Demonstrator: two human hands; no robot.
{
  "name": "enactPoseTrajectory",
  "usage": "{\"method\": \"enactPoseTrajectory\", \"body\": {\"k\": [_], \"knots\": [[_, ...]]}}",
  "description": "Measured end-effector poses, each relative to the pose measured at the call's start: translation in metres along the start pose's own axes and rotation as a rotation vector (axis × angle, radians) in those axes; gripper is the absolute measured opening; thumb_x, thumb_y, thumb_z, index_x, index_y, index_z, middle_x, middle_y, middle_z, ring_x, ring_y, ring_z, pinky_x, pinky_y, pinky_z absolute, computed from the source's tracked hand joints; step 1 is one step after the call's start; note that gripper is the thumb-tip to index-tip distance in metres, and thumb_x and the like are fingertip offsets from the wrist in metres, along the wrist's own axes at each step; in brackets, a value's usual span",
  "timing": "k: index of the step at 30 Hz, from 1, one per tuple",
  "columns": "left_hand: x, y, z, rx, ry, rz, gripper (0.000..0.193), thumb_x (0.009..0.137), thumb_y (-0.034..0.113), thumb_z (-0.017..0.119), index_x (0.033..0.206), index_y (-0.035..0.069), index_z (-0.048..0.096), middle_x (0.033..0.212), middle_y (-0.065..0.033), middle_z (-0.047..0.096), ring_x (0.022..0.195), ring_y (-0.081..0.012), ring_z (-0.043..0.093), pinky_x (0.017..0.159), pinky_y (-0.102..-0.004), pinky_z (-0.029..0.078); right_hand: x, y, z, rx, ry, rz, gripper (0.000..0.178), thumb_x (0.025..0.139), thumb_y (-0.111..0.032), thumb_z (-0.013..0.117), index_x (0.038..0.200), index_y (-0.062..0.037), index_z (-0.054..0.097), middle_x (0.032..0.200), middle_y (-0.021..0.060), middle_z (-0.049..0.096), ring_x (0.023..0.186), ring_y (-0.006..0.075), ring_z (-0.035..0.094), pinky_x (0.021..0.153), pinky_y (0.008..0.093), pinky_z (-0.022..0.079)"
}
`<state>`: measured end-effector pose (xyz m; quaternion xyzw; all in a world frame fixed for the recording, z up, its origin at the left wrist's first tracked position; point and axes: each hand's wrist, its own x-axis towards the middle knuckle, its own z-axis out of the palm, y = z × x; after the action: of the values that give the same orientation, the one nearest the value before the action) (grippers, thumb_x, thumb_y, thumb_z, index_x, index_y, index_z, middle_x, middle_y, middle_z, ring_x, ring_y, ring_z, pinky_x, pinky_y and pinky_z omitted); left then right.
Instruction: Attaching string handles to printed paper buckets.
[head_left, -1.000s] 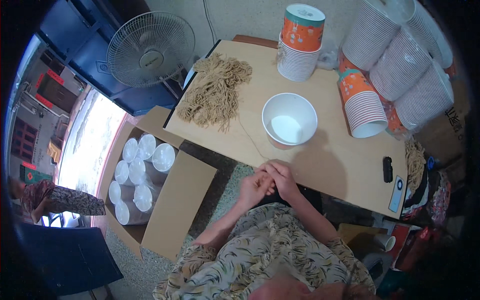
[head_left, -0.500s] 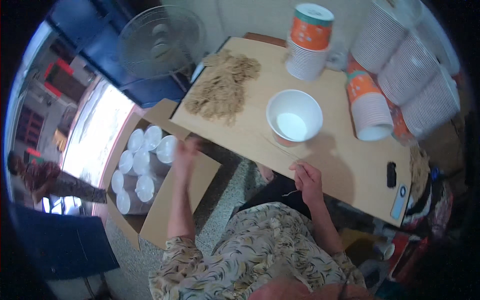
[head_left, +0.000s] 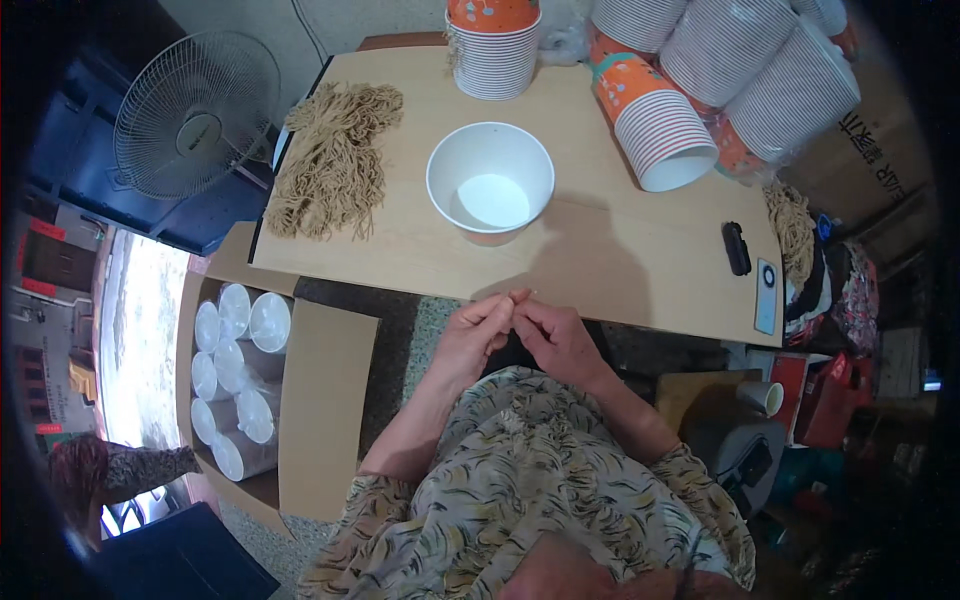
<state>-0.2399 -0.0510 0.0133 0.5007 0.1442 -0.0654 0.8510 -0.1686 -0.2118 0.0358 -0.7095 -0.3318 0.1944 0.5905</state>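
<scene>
My left hand and my right hand meet fingertip to fingertip just off the table's near edge, both closed in a pinch. A tiny pale tip of string shows above the fingers; the rest is hidden by them. Beyond my hands stands a white paper bucket, upright and open at the top. To its left lies a loose heap of tan strings on the wooden table.
A stack of paper buckets stands at the back; bagged stacks and a tipped stack lie right. An open carton of plastic-wrapped, round-ended packs sits left, below a fan. A black object lies on the right.
My left hand has come from over the carton to meet my right hand at the table edge. The strand trailing from my right hand is now mostly hidden. The view has shifted.
</scene>
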Motion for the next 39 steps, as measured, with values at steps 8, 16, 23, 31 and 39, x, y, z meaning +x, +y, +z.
{"method": "enactPoseTrajectory", "body": {"k": [8, 16, 23, 31, 39], "knots": [[0.009, 0.005, -0.002, -0.272, 0.236, 0.097, 0.029, 0.099, 0.014, 0.063, 0.121, -0.004, 0.065, 0.096, -0.0046, 0.071, 0.075, -0.0044, 0.060, 0.064, -0.0160, 0.048, -0.027, 0.005, -0.006, 0.059, -0.026, 0.201, 0.015, 0.099, -0.010, 0.056, 0.095, 0.0002, 0.066, 0.066, 0.0021, 0.054, 0.058, 0.0084, 0.049, 0.054, 0.0259, 0.041], [0.012, 0.006, -0.009, -0.129, 0.331, 0.211, 0.028, 0.100, 0.014, 0.063, 0.121, -0.004, 0.067, 0.097, -0.0047, 0.071, 0.079, -0.0057, 0.060, 0.071, -0.0186, 0.049, -0.050, 0.019, -0.016, 0.052, -0.112, 0.275, 0.015, 0.099, -0.010, 0.056, 0.095, -0.0018, 0.068, 0.059, -0.0031, 0.051, 0.051, 0.0032, 0.044, 0.048, 0.0224, 0.037], [0.014, 0.013, -0.020, -0.130, 0.380, 0.230, 0.029, 0.099, 0.015, 0.064, 0.121, -0.004, 0.067, 0.097, -0.0048, 0.071, 0.079, -0.0062, 0.060, 0.072, -0.0190, 0.049, -0.073, 0.026, -0.041, 0.133, -0.093, 0.446, 0.016, 0.097, -0.011, 0.056, 0.094, 0.0005, 0.067, 0.064, 0.0012, 0.056, 0.058, 0.0062, 0.049, 0.053, 0.0248, 0.040], [0.018, 0.008, -0.022, 0.023, 0.412, 0.244, 0.024, 0.096, 0.012, 0.067, 0.116, -0.002, 0.070, 0.096, -0.0088, 0.073, 0.078, -0.0097, 0.066, 0.070, -0.0217, 0.054, -0.084, 0.032, -0.060, -0.078, -0.041, 0.360, 0.018, 0.095, -0.013, 0.064, 0.106, 0.0009, 0.067, 0.089, 0.0113, 0.068, 0.081, 0.0179, 0.068, 0.073, 0.0310, 0.054], [-0.002, 0.013, 0.021, 0.214, 0.152, 0.314, 0.017, 0.094, 0.004, 0.068, 0.109, -0.003, 0.070, 0.092, -0.0099, 0.074, 0.081, -0.0130, 0.071, 0.068, -0.0243, 0.057, -0.019, -0.010, -0.022, -0.154, 0.129, -0.064, 0.040, 0.101, -0.019, 0.053, 0.133, 0.0034, 0.048, 0.133, 0.0212, 0.052, 0.127, 0.0353, 0.051, 0.108, 0.0406, 0.038]]}}
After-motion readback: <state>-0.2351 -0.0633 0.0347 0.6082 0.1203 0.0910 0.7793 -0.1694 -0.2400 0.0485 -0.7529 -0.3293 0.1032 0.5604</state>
